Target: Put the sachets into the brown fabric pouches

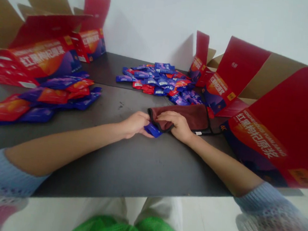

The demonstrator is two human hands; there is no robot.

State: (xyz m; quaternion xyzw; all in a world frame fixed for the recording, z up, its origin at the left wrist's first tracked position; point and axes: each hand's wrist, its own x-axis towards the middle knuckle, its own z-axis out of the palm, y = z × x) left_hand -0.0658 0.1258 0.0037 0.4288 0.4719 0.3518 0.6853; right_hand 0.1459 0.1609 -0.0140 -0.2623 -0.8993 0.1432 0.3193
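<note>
Table (128, 167), dark gray, spans most of view, w/ pale wall (156, 26) behind. Near R box (268, 132), red w/ orange & blue print, stands open at R edge; mid R box (218, 88) and far R box (197, 69) behind it, flaps up. L box (44, 57), same print, open too, w/ back L box (90, 43) just behind. L pile (61, 94), red & blue packets, lies in front of L box. Center pile (162, 80), same kinds, loose toward back of table, btwn the box groups. Brown cloth (194, 117), black-edged, lies flat-ish in front of center pile, its L end bunched. R hand (176, 124) rests on that end, fingers curled & closed on the cloth. L hand (137, 124) grips blue packet (153, 129) btwn thumb & fingers, right at cloth's bunched L end, near mid-table. White tag (198, 133) sticks out at cloth's near edge.
</note>
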